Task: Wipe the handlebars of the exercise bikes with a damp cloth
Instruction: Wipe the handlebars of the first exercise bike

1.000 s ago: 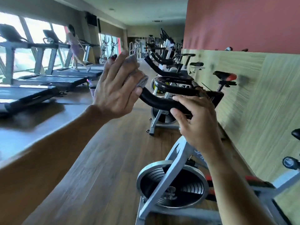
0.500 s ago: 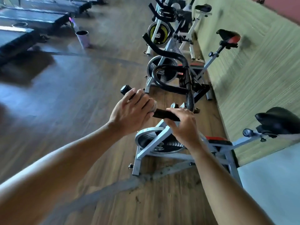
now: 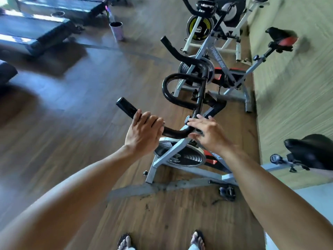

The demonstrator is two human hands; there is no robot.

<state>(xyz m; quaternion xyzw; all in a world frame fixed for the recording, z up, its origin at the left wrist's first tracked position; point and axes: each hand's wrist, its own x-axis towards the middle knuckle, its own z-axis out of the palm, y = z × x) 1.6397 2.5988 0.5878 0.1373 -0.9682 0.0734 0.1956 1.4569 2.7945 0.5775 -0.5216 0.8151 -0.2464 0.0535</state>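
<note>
The nearest exercise bike (image 3: 173, 150) has a black handlebar (image 3: 177, 132) with a forward loop and a left grip ending at the upper left. My left hand (image 3: 144, 134) wraps over that left grip with fingers curled round it. The cloth is almost entirely hidden under the palm; only a pale sliver (image 3: 163, 123) shows at the fingertips. My right hand (image 3: 209, 134) is at the bar's centre bend, fingers straight and blurred, thumb beneath the bar, not gripping.
A second bike (image 3: 218, 67) and a third one stand behind in a row along the green wall (image 3: 297, 87). A black saddle (image 3: 311, 152) is at right. Treadmills (image 3: 36, 31) and a cup (image 3: 117, 31) stand at the far left on the wooden floor.
My view tipped down to the bike. My left hand came down with the cloth onto the left grip and slid along it. My right hand loosened its grip at the bar's centre.
</note>
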